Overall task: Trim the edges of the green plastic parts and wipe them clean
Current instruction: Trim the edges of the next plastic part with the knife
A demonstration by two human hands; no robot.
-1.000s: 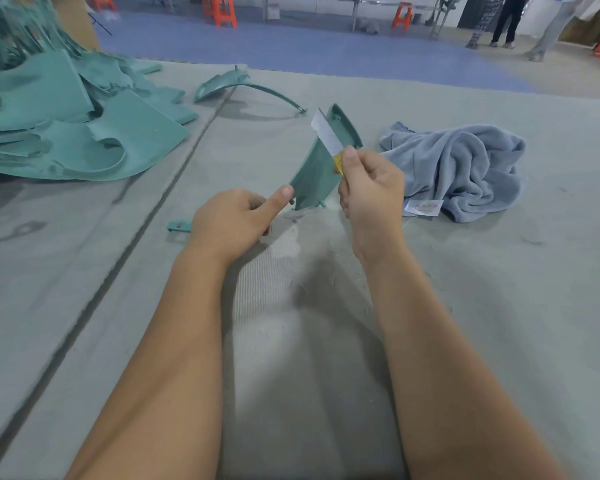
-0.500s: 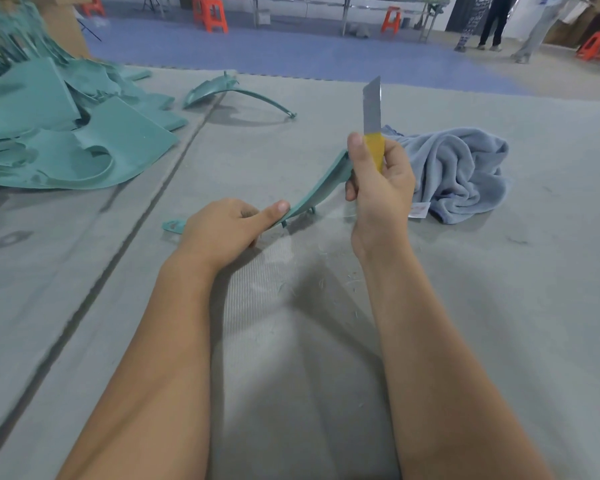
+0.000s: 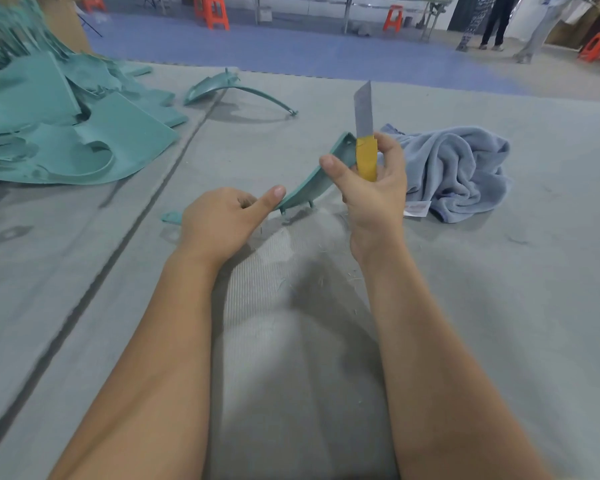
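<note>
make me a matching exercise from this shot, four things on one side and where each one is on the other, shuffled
Things:
1. utility knife
2. curved green part
3. blue-grey towel
4. pile of green parts

Places:
A. heaped at the far left of the mat
B. bunched on the mat behind the right hand
C. gripped upright in the right hand
D. held at its near end by the left hand

Pairs: 1-C, 2-D, 3-B, 4-A

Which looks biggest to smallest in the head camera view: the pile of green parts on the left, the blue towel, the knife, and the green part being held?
1. Pile of green parts
2. Blue towel
3. Held green part, long but partly hidden by the left hand
4. Knife, in the right hand

The pile lies farther away, so its lead is safe.
</note>
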